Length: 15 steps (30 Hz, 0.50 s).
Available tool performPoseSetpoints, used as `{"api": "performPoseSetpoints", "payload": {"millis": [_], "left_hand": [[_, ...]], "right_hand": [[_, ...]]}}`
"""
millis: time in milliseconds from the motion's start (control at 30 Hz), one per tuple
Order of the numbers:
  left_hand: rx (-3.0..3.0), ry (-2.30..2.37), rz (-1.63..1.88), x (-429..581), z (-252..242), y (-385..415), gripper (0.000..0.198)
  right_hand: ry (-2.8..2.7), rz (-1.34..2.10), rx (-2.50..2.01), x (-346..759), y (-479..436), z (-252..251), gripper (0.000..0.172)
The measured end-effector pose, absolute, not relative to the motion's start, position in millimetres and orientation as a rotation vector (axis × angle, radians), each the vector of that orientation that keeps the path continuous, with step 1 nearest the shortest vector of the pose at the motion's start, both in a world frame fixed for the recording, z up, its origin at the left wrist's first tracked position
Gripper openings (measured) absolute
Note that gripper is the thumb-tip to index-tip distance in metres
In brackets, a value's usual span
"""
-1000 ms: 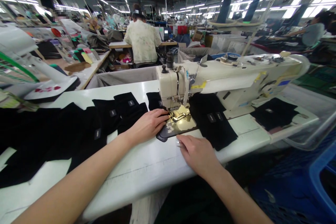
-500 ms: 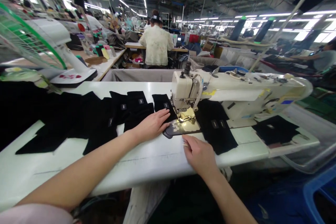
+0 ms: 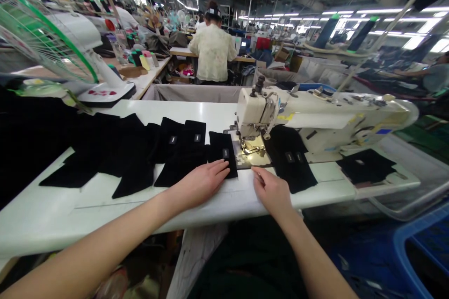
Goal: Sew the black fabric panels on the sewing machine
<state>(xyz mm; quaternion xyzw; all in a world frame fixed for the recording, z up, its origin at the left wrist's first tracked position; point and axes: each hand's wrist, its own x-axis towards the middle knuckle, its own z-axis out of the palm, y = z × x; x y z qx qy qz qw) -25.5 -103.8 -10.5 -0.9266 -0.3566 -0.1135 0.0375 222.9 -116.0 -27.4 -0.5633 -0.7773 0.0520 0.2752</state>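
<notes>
Busy sewing floor under long strip lights, and we're right at the white bench (image 3: 52, 215), with a cream industrial sewing machine (image 3: 315, 119) planted on it! Left hand (image 3: 199, 186) is flat and open, no grip at all, its fingertips lying on a black fabric piece (image 3: 222, 152) just left of the machine's presser foot (image 3: 251, 148). Right hand (image 3: 271, 191) is loose and open too, holding nothing, fingertips down on the bench just below a brass plate (image 3: 254, 159). Now the count: three black pieces in a row left of the machine, that one included, then a dark heap (image 3: 105, 145) further left (too bunched to count), a black strip (image 3: 289, 168) with two small labels right of the plate, and one more black piece (image 3: 365, 166) out at the machine's far end. Beyond the bench, a white fan (image 3: 70, 42) with a green guard stands at left, and a person in a pale shirt (image 3: 213, 53) works at a far table.
</notes>
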Motion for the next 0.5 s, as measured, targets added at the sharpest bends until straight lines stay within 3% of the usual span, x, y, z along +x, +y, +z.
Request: {"api": "performPoseSetpoints", "payload": {"millis": [333,500], "left_hand": [[-2.898,-1.237,-0.602,-12,-12,-163,0.028],[-2.906,-1.414,-0.777,-13,-22,-198,0.035]], "right_hand": [[-2.377,0.121,-1.367,168,-88,11,0.036],[-2.479,0.099,-1.542,126,-64,14,0.037]]}}
